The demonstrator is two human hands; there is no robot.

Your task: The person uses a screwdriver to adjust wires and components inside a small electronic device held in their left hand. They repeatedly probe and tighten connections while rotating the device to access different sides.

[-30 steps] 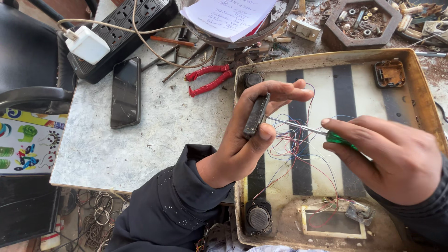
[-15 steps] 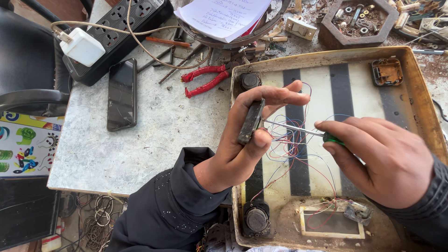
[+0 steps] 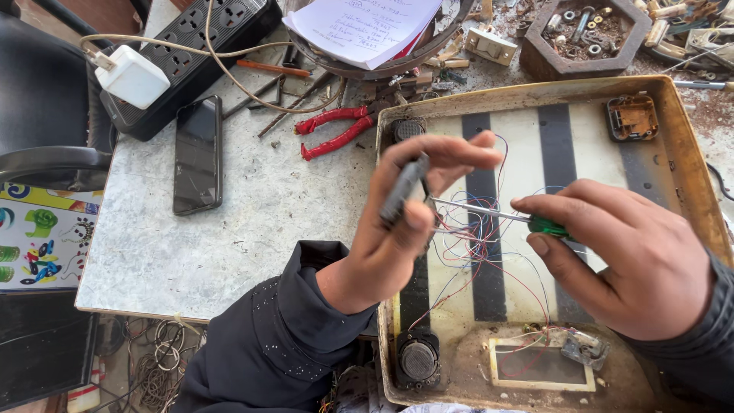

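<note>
1. Left hand [image 3: 397, 229] grips the grey part [image 3: 403, 191], now raised slightly over the tray [image 3: 692, 153].
2. Right hand [image 3: 634, 260] holds the screwdriver [image 3: 497, 214], tip nearer the part.

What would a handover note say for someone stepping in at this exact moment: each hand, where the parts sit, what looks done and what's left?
Left hand: pinches a small dark grey part edge-up above the open yellowed casing.
Right hand: holds a green-handled screwdriver, tip at that part.
Thin red, blue and white wires lie loose in the casing, with round speakers at its left corners.
Done: casing opened, part lifted.
Left: work at the tip unfinished; red pliers lie unused on the table.
</note>
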